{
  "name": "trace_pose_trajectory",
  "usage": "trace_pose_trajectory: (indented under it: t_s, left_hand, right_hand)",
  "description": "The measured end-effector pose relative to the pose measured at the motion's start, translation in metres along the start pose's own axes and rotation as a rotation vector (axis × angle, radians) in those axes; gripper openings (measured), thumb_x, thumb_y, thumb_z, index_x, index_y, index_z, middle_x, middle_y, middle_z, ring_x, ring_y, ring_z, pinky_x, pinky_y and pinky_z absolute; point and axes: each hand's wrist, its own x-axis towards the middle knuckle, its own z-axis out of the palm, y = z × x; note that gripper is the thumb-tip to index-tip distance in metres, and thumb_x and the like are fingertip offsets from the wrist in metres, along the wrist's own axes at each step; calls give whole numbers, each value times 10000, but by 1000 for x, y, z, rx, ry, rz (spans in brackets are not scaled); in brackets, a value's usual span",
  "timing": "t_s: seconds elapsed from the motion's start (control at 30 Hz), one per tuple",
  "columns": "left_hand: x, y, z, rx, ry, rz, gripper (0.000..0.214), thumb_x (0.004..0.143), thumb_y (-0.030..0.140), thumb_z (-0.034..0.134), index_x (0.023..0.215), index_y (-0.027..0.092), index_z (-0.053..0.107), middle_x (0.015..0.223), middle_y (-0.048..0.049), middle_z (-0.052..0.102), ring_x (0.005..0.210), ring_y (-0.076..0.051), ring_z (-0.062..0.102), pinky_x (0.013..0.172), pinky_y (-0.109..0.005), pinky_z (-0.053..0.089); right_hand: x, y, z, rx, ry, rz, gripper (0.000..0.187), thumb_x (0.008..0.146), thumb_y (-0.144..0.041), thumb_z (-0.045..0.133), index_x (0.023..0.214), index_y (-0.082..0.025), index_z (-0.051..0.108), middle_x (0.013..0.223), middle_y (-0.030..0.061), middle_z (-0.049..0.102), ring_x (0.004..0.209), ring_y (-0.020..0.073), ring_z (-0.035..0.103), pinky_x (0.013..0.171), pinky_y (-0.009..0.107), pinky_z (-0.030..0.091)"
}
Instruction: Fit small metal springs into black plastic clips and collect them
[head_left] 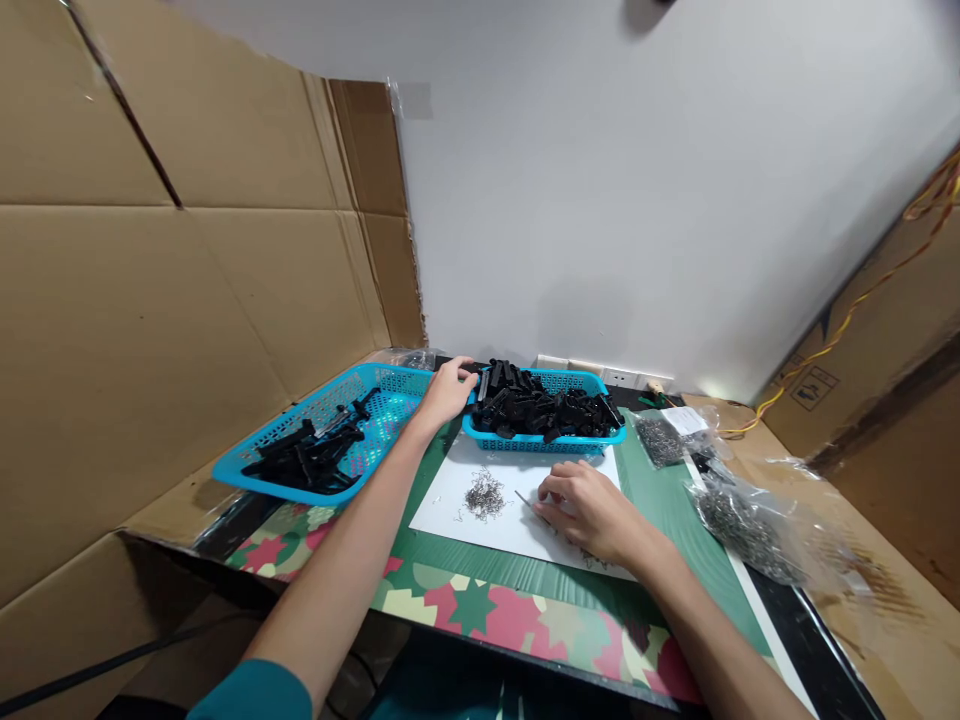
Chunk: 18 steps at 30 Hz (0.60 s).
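My left hand (450, 388) is at the left end of the blue basket (544, 442) heaped with black plastic parts (525, 402). Its fingers are slightly bent and apart, with nothing visible between them. Lower down, over the white sheet (442, 505), my right hand (581, 508) is closed on a thin metal rod-like tool (524, 500); only its tip shows, pointing left. A small pile of fine metal springs or wire pieces (485, 495) lies on the sheet just left of that tip. More small metal pieces (592, 560) lie partly hidden below the right hand.
A larger blue basket (262, 487) on the left holds several black parts. Plastic bags of small metal pieces (664, 440) (750, 530) lie on the right. Cardboard (225, 300) walls the left side, a white wall (600, 200) the back. Sockets (619, 378) and yellow wires (832, 345) are behind.
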Motion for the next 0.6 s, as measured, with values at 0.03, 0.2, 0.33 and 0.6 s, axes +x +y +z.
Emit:
trace_pose_trajectory:
  t_s: [0.03, 0.2, 0.33, 0.6]
  left_hand:
    - [-1, 0, 0, 10, 4, -2, 379, 1021, 364, 671, 1343, 167, 635, 1330, -121, 664, 1117, -257, 692, 938, -470, 612]
    - [-3, -2, -17, 122, 26, -6, 276, 1036, 284, 619, 1269, 155, 695, 1223, -109, 737, 1061, -232, 718, 955, -404, 592]
    - [-3, -17, -57, 309, -12, -57, 155, 949, 203, 667, 1031, 188, 798, 1101, -76, 799, 1089, -254, 728, 982, -327, 549]
    - [-7, -70, -125, 693, -185, -359, 369, 997, 356, 707, 1320, 186, 651, 1322, -108, 667, 1163, -271, 684, 954, -461, 601]
  right_hand:
    - [0, -1, 1, 8, 1, -6, 253, 1078, -369, 589, 948, -198, 722, 930, 54, 704, 846, 199, 624, 793, 330, 378]
    - [-1, -4, 3, -42, 8, -20, 256, 1052, -372, 635, 880, -189, 685, 910, 47, 709, 814, 195, 609, 779, 335, 351]
    - [-2, -4, 3, -83, 11, -21, 240, 1057, -341, 624, 885, -184, 682, 908, 51, 708, 809, 205, 607, 780, 341, 341]
    - [-1, -2, 9, -145, 13, -33, 276, 1061, -282, 608, 805, -184, 643, 849, 44, 692, 775, 205, 596, 765, 348, 328]
